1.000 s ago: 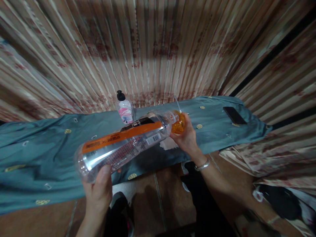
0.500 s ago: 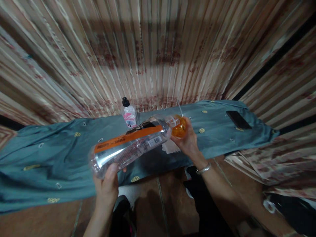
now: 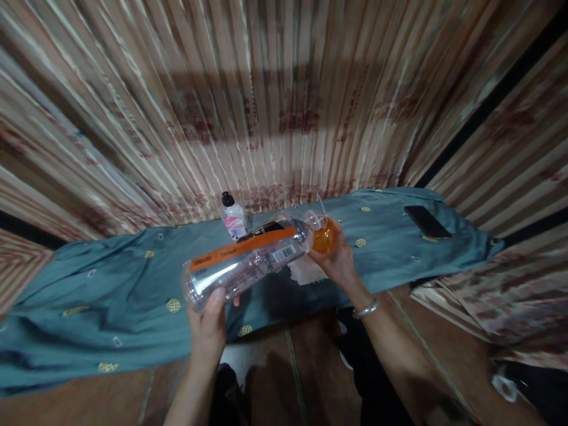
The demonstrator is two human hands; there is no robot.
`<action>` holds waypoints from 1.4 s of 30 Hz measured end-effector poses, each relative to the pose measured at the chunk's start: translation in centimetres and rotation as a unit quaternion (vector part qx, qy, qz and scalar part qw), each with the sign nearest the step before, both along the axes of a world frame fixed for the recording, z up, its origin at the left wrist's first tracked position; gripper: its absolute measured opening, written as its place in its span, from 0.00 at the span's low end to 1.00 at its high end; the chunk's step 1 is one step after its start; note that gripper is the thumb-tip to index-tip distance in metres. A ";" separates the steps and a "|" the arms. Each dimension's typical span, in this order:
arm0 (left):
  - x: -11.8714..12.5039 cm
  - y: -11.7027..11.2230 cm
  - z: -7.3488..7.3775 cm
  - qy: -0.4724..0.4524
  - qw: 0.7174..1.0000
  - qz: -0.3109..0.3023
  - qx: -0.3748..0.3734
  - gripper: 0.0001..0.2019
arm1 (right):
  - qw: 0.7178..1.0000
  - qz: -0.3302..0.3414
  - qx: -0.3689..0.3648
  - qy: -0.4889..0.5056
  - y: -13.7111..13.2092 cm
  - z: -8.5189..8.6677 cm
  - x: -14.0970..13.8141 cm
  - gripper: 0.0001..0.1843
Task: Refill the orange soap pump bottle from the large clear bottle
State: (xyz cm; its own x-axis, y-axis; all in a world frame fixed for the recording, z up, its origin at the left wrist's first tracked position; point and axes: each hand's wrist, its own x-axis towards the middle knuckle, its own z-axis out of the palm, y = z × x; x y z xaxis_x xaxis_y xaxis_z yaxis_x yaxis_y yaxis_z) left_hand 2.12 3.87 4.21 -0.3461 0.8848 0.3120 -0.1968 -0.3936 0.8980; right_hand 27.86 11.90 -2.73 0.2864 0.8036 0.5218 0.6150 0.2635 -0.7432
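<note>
My left hand is closed around the base of a large clear plastic bottle with an orange and silver label. The bottle is tilted, its neck raised to the right. My right hand is wrapped round a small see-through orange container, whose exact kind I cannot make out. At the container's top lies the bottle's mouth; I cannot tell whether they touch. A thin pale tube or straw sticks up behind the container. No liquid is plainly visible inside the clear bottle.
A clear bottle with a black cap and pink label stands behind the large bottle. On the blue-green cloth lie a dark phone at the right and a pale tissue-like piece below my right hand. A pleated curtain hangs behind.
The view has shifted slightly, and the large bottle with my left hand appears a little further right. Both hands keep their holds, the bottle's mouth still at the orange container.
</note>
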 end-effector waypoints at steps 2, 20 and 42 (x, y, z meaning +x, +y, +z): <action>0.2 0.2 -0.1 -0.007 1.000 0.002 0.002 0.27 | 1.000 0.000 -0.005 0.005 -0.1 0.2 0.1 0.53; -0.1 0.9 -1.0 -0.064 0.997 0.029 -0.024 0.25 | 0.999 0.025 0.012 -0.040 0.1 0.4 0.4 0.55; -1.5 1.1 0.2 -0.046 0.998 0.038 -0.027 0.24 | 0.998 0.050 -0.021 -0.034 0.1 1.9 -0.4 0.47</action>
